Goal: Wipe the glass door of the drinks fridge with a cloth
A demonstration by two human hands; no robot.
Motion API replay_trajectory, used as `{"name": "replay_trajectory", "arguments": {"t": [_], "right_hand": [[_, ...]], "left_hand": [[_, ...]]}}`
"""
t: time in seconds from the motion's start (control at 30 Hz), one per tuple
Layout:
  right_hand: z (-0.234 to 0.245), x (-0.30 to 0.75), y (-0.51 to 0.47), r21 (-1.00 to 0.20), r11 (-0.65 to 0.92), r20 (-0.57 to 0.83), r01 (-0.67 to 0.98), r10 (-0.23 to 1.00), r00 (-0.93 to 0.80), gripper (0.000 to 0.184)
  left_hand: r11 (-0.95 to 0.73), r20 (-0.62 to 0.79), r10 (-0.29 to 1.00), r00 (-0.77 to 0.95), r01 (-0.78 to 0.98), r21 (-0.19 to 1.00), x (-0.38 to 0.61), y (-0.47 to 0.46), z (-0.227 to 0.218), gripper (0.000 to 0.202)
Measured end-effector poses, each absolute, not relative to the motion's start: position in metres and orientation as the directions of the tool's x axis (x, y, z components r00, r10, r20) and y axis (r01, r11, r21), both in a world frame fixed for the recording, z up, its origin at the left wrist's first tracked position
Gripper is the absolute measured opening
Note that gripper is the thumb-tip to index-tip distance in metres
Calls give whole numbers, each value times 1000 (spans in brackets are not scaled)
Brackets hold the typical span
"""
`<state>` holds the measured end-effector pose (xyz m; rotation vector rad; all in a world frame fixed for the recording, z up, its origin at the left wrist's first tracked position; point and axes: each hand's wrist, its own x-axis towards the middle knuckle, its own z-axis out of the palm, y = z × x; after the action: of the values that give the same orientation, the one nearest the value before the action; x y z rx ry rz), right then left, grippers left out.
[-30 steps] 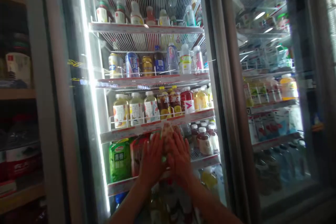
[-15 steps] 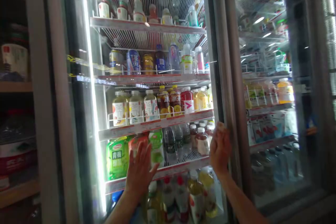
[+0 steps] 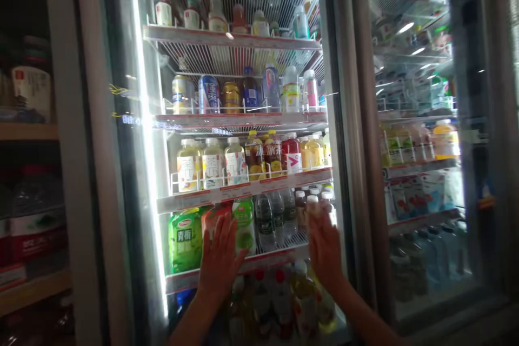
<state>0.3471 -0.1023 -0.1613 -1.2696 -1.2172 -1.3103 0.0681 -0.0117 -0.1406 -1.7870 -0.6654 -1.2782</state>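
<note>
My left hand (image 3: 221, 259) is spread flat with fingers pointing up, in front of the glass door of a lit drinks fridge. Behind its fingertips lies a red pouch (image 3: 211, 218), with green pouches (image 3: 184, 240) on either side. My right hand (image 3: 325, 248) is raised near the right part of the same door, in front of small bottles with white caps (image 3: 300, 203). Its fingers point up but are smeared by motion. A pale blur shows at the fingertips, and I cannot tell whether it is something held. Reflections lie across the glass.
A bright light strip (image 3: 146, 119) runs down the fridge's left side. Wire shelves hold bottles and cans (image 3: 208, 94). A metal door frame (image 3: 360, 135) stands at the right, beside a second glass-fronted fridge (image 3: 421, 167). Wooden shelving (image 3: 28, 132) with bottles is at the left.
My right hand has moved left and slightly down from the door's right edge. My left hand stays in front of the pouches. The view has shifted slightly.
</note>
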Motion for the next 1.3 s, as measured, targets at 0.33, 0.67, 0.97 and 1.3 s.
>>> {"name": "replay_trajectory", "arguments": {"t": [0.33, 0.67, 0.97, 1.3], "right_hand": [[-172, 346, -104, 100, -106, 991, 989, 99, -89, 59], [-181, 360, -107, 72, -96, 996, 993, 59, -66, 54], [-197, 367, -107, 15, -115, 998, 993, 63, -8, 55], [-202, 346, -101, -106, -43, 993, 993, 41, 108, 59]], "left_hand": [[-524, 939, -34, 342, 794, -308, 68, -10, -141, 68], [-530, 939, -29, 341, 792, -304, 68, -12, -141, 69], [-512, 938, -49, 344, 797, -319, 69, -13, -140, 66], [-532, 940, -26, 341, 791, -302, 68, -12, -141, 68]]}}
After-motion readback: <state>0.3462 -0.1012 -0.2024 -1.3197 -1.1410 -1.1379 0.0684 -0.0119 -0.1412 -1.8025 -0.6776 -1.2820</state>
